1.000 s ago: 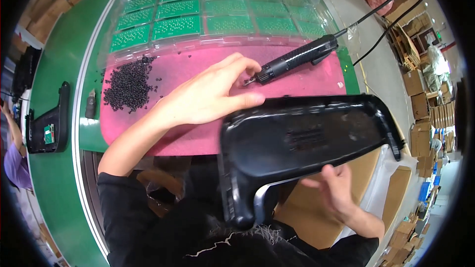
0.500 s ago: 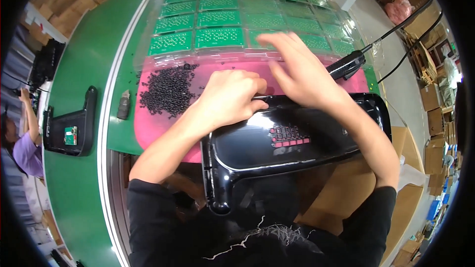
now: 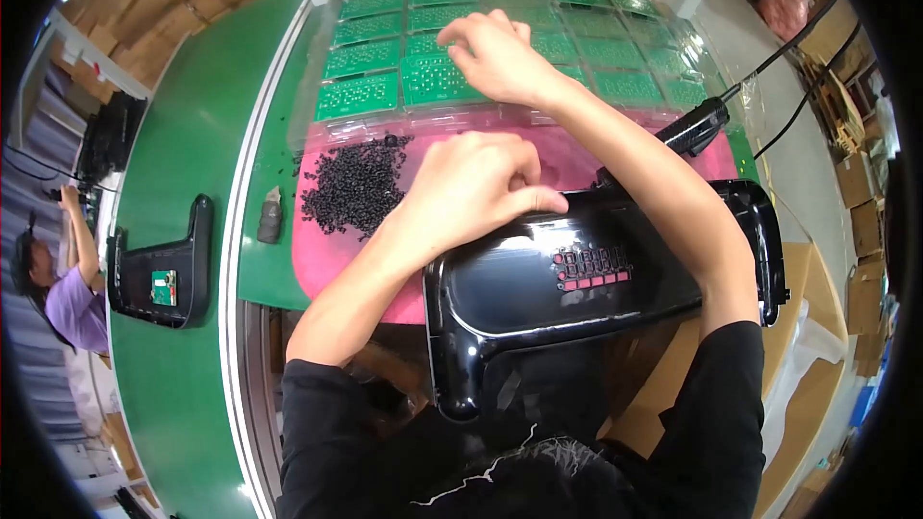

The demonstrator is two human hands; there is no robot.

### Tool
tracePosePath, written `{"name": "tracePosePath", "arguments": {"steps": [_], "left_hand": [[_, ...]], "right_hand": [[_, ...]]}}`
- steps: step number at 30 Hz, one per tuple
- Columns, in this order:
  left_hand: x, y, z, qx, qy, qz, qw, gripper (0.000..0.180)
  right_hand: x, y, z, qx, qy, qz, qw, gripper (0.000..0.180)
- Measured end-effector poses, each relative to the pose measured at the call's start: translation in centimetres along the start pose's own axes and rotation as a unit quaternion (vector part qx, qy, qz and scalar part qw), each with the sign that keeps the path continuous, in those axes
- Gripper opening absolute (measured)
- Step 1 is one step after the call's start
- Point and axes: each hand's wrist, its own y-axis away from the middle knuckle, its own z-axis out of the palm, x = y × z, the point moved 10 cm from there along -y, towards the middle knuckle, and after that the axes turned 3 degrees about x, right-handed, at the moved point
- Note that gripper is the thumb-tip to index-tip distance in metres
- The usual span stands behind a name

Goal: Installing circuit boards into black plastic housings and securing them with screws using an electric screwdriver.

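A glossy black plastic housing [image 3: 500, 279] lies in front of me, with a cluster of small cutouts showing pink through them. At its far edge rests my left hand [image 3: 476, 183], fingers curled and thumb along the rim, gripping it. My right hand [image 3: 495, 56] is stretched out over the clear tray, its fingers bent and apart, with nothing visible between them. Just under its fingertips lies a green circuit board [image 3: 435, 83]; whether they touch it I cannot tell. The clear plastic tray [image 3: 461, 117] holds rows of such boards.
A heap of small black screws [image 3: 351, 183] sits on the pink mat [image 3: 317, 264]. An electric screwdriver [image 3: 694, 130] lies at the right. Another black housing [image 3: 200, 264] with a board stands on the green table [image 3: 183, 394]. A co-worker [image 3: 77, 303] is at far left; a cardboard box [image 3: 808, 394] is at right.
My right hand has moved forward and left, from above the housing's far edge to over the boards. My left hand stays at the housing's edge. The whole view has shifted slightly.
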Motion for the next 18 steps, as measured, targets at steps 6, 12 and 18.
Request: {"name": "tracePosePath", "arguments": {"steps": [6, 12, 18], "left_hand": [[0.1, 3.4, -10.0, 0.396, 0.089, 0.063, 0.912, 0.017], [-1.8, 3.4, -11.6, 0.43, 0.147, 0.064, 0.889, 0.019], [-3.8, 3.3, -10.7, 0.417, 0.164, 0.019, 0.894, 0.018]], "right_hand": [[-3.0, 3.6, -5.4, 0.11, -0.006, -0.142, 0.984, 0.012], [-4.2, 5.7, -3.9, 0.093, 0.005, -0.206, 0.974, 0.025], [-3.6, 6.5, -1.1, -0.091, 0.036, -0.157, 0.983, 0.023]]}}
